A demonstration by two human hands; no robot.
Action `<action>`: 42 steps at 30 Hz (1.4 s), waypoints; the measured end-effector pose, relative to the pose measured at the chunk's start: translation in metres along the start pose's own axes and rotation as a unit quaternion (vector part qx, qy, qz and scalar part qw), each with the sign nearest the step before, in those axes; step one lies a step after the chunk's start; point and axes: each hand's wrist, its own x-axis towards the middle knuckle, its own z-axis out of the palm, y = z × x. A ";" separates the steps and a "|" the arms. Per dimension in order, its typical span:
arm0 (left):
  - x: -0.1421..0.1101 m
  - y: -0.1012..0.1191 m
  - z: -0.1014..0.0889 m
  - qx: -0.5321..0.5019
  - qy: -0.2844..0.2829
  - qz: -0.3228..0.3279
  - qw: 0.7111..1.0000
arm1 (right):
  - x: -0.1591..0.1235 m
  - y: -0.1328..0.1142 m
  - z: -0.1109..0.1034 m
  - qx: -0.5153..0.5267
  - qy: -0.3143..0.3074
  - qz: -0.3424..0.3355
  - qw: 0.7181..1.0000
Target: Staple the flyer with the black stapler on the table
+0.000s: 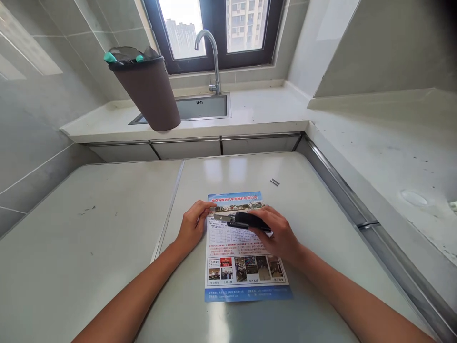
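A glossy, pale, round-cornered table (100, 228) bears a blue-and-white printed paper flyer (246, 275) and, beyond it, two short grey metal strips (274, 182).

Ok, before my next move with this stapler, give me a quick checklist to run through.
1. Right hand holding the stapler: ok.
2. Left hand at the flyer's upper left edge: ok.
3. Flyer resting on the table: ok.
4. Small metal strips apart from the flyer: ok, beyond its upper right corner.
5. Staples loaded: cannot tell, the inside isn't visible.
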 end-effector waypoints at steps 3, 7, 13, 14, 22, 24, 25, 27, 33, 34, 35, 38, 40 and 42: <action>0.002 0.001 -0.001 0.023 -0.008 0.004 1.000 | 0.002 0.003 -0.003 -0.022 0.027 0.030 0.999; 0.001 0.004 -0.002 0.044 -0.010 0.016 0.999 | 0.002 0.007 -0.003 -0.024 0.005 0.042 0.999; -0.001 0.006 -0.001 0.103 0.012 0.112 0.988 | 0.001 0.007 -0.001 -0.039 -0.048 0.003 0.998; -0.001 0.005 0.000 0.107 -0.002 0.120 0.987 | 0.001 0.007 -0.001 -0.046 -0.055 -0.007 0.997; -0.002 0.001 0.006 0.114 -0.142 0.148 0.972 | 0.003 0.005 0.000 -0.053 -0.100 -0.051 0.992; -0.003 0.000 0.005 0.110 -0.150 0.152 0.971 | 0.003 0.006 -0.001 -0.052 -0.103 -0.045 0.992; -0.003 0.000 0.005 0.108 -0.152 0.153 0.970 | 0.003 0.007 -0.001 -0.053 -0.104 -0.042 0.992; -0.002 0.000 0.005 0.102 -0.155 0.155 0.970 | 0.002 0.007 -0.001 -0.053 -0.105 -0.038 0.992; -0.001 0.002 0.005 0.100 -0.156 0.160 0.970 | 0.004 0.006 -0.001 -0.053 -0.101 -0.038 0.993; -0.001 0.002 0.005 0.101 -0.155 0.157 0.970 | 0.004 0.005 -0.001 -0.052 -0.100 -0.038 0.993; -0.001 0.002 0.005 0.099 -0.154 0.154 0.971 | 0.004 0.005 -0.001 -0.052 -0.099 -0.037 0.993; -0.001 0.002 0.006 0.083 -0.150 0.142 0.975 | 0.004 0.005 -0.002 -0.048 -0.099 -0.037 0.993; -0.001 0.002 0.007 0.076 -0.144 0.140 0.977 | 0.004 0.005 -0.002 -0.046 -0.100 -0.036 0.993; -0.002 0.000 0.008 0.073 -0.138 0.137 0.978 | 0.003 0.006 -0.001 -0.046 -0.100 -0.035 0.993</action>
